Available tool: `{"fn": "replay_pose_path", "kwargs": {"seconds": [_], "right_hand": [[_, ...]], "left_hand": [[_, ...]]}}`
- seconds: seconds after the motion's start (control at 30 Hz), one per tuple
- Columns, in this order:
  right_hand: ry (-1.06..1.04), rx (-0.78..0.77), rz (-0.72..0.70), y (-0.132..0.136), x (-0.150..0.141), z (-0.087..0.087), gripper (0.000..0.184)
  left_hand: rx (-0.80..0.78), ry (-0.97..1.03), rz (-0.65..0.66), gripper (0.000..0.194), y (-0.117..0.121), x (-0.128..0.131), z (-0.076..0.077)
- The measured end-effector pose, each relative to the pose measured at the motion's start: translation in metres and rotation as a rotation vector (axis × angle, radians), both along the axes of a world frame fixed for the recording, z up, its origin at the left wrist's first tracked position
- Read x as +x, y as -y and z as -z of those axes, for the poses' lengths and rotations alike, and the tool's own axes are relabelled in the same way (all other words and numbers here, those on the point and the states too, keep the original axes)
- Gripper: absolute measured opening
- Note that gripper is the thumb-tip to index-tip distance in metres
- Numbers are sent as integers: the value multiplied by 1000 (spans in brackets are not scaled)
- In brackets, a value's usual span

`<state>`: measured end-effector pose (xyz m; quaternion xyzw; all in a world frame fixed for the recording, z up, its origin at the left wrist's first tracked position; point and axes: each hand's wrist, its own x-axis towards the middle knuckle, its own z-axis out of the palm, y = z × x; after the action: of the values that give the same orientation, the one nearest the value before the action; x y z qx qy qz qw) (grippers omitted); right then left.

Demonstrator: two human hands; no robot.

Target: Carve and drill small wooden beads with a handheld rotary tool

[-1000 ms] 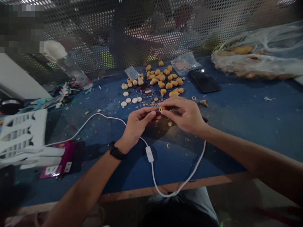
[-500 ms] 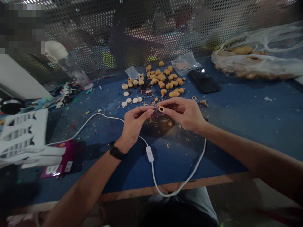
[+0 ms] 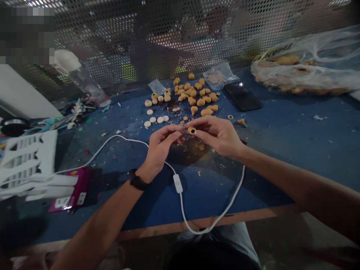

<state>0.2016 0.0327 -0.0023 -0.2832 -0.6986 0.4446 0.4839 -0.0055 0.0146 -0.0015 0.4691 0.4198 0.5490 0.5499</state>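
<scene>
Between the thumb and fingertips of my right hand (image 3: 222, 135) is a small hollow gourd (image 3: 191, 130), its cut opening dark and facing me. My left hand (image 3: 164, 140) is pinched closed just left of it, fingertips near the gourd's side; what they hold, if anything, is too small to make out. Beyond the hands, several small tan gourds (image 3: 192, 92) lie in a loose pile. Left of them are cut gourds (image 3: 154, 96) and several white round pieces (image 3: 160, 119). Crumbs and shavings lie beneath my fingers.
A white cable with an inline switch (image 3: 177, 183) loops over the front edge of the blue table (image 3: 295, 150). A black phone (image 3: 243, 96) and a plastic bag of gourds (image 3: 298, 71) are at right. A bottle (image 3: 84, 80), white plastic parts (image 3: 28, 153) and a magenta box (image 3: 80, 187) stand left.
The gourd in my right hand has turned so its opening faces me. My left hand drew slightly away to the left, then came back a little closer to the gourd.
</scene>
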Motion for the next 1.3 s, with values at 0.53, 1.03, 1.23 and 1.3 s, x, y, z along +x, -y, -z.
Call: {"fn": "replay_pose_path", "kwargs": {"seconds": [0.53,1.03,1.23,1.3], "right_hand": [[-36,-33,-15,-2,-1,5,21],[-47,-23,22,-4,0,7,25],[20,51,63,-5,2,8,32],[63,69,58,-3,2,6,35]], "left_hand": [[169,-408,12,15,3,-2,-3],[440,-897,-4,28,-14,-30,1],[449,-877,-8,24,-19,-38,3],[450,-913,12,24,-20,-40,4]]}}
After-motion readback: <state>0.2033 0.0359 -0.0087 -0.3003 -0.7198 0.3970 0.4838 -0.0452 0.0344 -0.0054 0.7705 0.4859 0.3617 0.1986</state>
